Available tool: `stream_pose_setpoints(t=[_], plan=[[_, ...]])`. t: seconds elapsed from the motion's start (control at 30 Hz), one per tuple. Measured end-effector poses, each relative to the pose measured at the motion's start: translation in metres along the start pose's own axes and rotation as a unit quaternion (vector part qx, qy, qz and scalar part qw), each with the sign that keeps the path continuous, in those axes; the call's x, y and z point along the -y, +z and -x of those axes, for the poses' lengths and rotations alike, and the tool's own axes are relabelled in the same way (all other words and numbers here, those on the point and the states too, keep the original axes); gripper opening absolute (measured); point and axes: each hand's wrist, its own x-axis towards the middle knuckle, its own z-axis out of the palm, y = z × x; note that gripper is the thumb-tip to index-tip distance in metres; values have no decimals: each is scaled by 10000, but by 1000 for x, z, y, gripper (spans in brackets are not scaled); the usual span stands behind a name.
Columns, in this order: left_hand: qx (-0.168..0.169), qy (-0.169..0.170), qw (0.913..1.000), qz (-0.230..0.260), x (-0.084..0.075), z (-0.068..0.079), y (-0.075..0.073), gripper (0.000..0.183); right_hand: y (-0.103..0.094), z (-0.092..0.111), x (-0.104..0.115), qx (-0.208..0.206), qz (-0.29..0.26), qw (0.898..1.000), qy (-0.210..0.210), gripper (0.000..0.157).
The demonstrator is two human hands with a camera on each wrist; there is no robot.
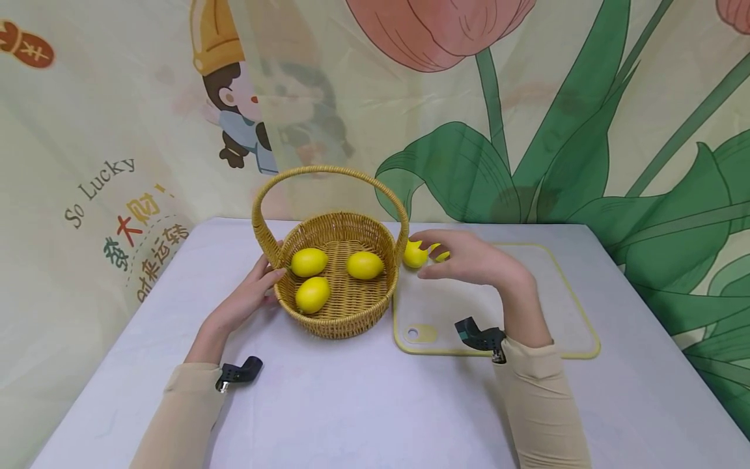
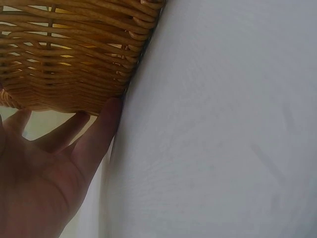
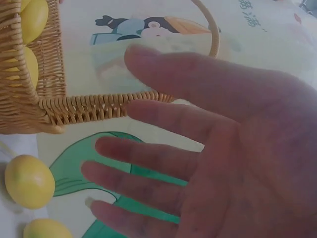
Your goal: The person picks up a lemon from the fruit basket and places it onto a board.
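Note:
A round wicker basket [image 1: 336, 326] with a tall arched handle stands on the table, holding three yellow lemons [image 1: 312, 295]. My left hand [image 1: 258, 286] rests against the basket's left side; in the left wrist view its extended fingers [image 2: 101, 129] touch the lower wicker wall. Over the cutting board [image 1: 433, 306], right of the basket, my right hand [image 1: 469, 257] hovers with fingers spread and nothing held. Just beyond its fingertips a lemon [image 1: 415, 255] lies near the board's far left corner. Another lemon [image 1: 441, 253] is partly hidden behind the fingers.
A white cloth covers the table [image 1: 346, 404]. The white board has a yellow-green rim and a hanging hole near its front left corner. Behind the table hangs a printed curtain [image 1: 457, 98] with tulips and a cartoon figure. The basket's handle arches high above its rim.

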Motion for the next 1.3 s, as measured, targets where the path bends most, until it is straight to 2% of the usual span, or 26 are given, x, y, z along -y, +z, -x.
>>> stream_pose_setpoints(t=[0.37, 0.6, 0.83, 1.07, 1.3], plan=[[7, -2, 10000, 30, -2, 0, 1, 67, 6, 0, 8, 66, 76, 9996, -260, 52], [24, 29, 10000, 65, -2, 0, 1, 67, 12, 0, 19, 80, -18, 9983, -577, 54], [20, 33, 9999, 141, -1, -1, 1, 67, 23, -9, 27, 127, -290, 9950, -943, 56], [19, 51, 9998, 172, 0, -1, 1, 70, 36, -22, 32, -172, -519, 9900, -1302, 58], [27, 90, 9998, 190, 0, -2, 0, 71, 50, -36, 33, -188, -394, 9909, -1271, 66]])
